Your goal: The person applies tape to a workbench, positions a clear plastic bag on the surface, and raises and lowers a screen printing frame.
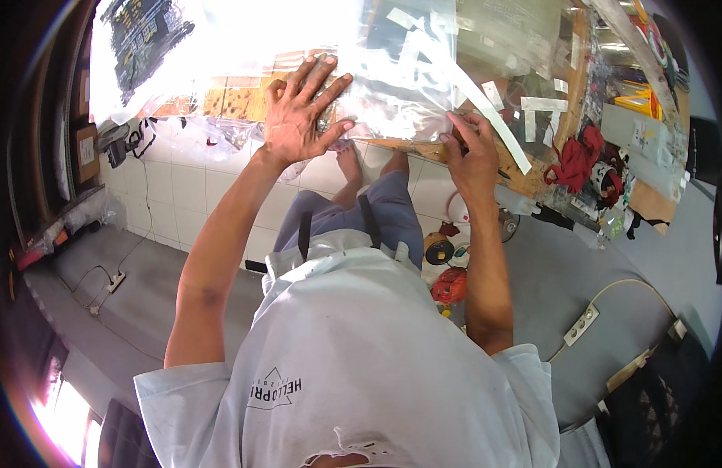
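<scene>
My left hand (302, 117) lies with its fingers spread on clear plastic film at the near edge of the wooden table (236, 97). Nothing is gripped in it. At the near right corner of a clear plastic sheet (396, 113), my right hand (474, 156) has its thumb and index finger closed on the sheet's edge. Glare washes out much of the plastic farther back. A long white strip (494, 125) runs slantwise past the right hand. Beyond the left hand, at the far left, is a dark printed piece (146, 43) on bright white material.
Short white strips (544, 104) are scattered on the right of the table. Red cloth (577, 160) lies near its right end, with a yellow object (640, 100) behind. On the floor are a red plastic bag (449, 285) and power strips (582, 324) with cords.
</scene>
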A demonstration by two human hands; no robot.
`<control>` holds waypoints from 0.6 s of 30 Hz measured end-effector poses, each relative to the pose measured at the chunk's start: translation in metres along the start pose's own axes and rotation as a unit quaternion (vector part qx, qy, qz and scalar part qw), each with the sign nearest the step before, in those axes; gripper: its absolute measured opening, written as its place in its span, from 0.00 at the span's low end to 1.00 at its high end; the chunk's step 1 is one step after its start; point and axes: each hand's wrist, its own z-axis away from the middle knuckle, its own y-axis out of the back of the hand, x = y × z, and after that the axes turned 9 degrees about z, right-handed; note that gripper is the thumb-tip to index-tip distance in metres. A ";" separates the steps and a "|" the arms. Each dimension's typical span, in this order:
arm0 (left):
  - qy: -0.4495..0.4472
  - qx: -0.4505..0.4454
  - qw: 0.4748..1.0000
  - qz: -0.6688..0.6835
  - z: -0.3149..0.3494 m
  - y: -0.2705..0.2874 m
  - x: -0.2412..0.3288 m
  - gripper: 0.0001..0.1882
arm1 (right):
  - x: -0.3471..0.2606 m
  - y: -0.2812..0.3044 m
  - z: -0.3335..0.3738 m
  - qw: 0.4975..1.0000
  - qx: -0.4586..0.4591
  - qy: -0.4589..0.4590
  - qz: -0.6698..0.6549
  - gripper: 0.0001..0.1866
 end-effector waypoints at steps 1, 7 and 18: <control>-0.003 0.003 1.000 0.004 0.000 0.000 0.000 0.38 | 0.000 0.000 0.001 1.000 -0.008 -0.013 -0.027 0.20; -0.002 0.013 1.000 -0.005 -0.001 0.001 0.002 0.38 | -0.008 -0.006 0.002 0.995 0.033 -0.088 0.016 0.21; 0.005 -0.002 1.000 0.018 0.000 0.004 0.004 0.39 | -0.021 -0.015 -0.044 0.982 -0.043 -0.184 0.000 0.16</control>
